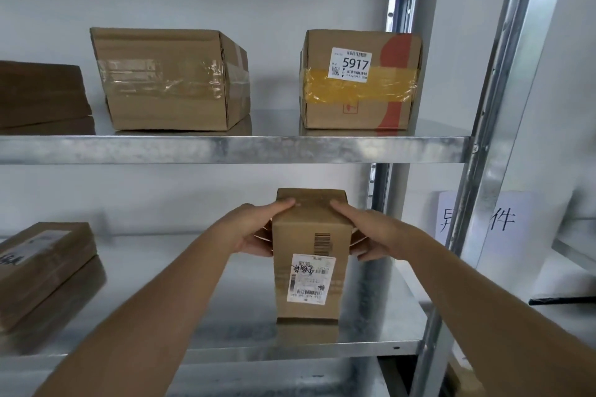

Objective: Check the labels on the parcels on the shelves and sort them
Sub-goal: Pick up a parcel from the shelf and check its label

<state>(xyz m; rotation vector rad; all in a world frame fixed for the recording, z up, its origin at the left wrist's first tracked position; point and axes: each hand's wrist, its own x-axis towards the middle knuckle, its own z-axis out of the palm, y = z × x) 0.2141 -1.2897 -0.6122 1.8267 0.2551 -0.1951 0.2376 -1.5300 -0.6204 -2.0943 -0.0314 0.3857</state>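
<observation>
Two hands, my left hand [258,232] and right hand [371,235], fingers curled round an upright labelled parcel [309,255] standing on the lower shelf [225,316].

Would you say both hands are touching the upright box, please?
Touching: the head view shows the left hand and right hand gripping opposite sides of the upright box.
</observation>
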